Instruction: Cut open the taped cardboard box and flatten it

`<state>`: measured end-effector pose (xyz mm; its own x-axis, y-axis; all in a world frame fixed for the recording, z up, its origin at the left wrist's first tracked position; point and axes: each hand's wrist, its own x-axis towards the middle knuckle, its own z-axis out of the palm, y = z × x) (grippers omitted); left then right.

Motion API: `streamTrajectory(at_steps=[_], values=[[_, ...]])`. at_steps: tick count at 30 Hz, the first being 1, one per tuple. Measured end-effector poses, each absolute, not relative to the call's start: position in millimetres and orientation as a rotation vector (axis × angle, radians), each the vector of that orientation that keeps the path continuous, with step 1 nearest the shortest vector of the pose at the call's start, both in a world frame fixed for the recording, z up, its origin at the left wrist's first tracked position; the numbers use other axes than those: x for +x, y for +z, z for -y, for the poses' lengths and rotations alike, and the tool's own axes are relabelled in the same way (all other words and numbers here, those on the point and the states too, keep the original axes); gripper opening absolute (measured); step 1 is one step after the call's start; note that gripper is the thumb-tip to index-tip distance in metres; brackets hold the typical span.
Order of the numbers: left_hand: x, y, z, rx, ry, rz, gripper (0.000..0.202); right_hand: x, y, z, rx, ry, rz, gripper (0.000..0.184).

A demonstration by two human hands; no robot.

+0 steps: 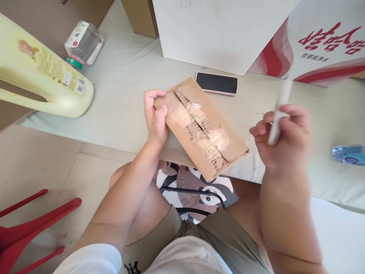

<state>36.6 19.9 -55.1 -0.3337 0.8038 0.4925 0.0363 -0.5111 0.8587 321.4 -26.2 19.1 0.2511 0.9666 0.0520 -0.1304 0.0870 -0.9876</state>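
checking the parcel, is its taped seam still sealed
No, the box held by the left hand is torn open along its middle seam.

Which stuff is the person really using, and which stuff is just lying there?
In use:
left hand gripping the cardboard box at one end
right hand holding a blurred white tool, perhaps a cutter

Lying about:
phone
yellow jug
clear bottle
blue bottle
white carton
red-printed carton
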Motion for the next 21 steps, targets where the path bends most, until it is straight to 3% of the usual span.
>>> streamTrajectory(at_steps=[4, 11, 15, 21], values=[[38, -53, -18, 1.339, 1.931, -1.095, 0.049, 319, 47, 36, -0.827, 1.057, 0.886, 0.017], [37, -55, -19, 1.342, 1.918, -1.104, 0.052, 290, 57, 52, -0.844, 0.951, 1.173, 0.027], [36, -57, -20, 1.376, 1.915, -1.126, 0.051, 283, 57, 66, -0.835, 0.930, 1.295, 0.019], [37, -55, -20, 1.367, 1.910, -1.133, 0.052, 280, 55, 81, -0.936, 0.971, 1.461, 0.039]])
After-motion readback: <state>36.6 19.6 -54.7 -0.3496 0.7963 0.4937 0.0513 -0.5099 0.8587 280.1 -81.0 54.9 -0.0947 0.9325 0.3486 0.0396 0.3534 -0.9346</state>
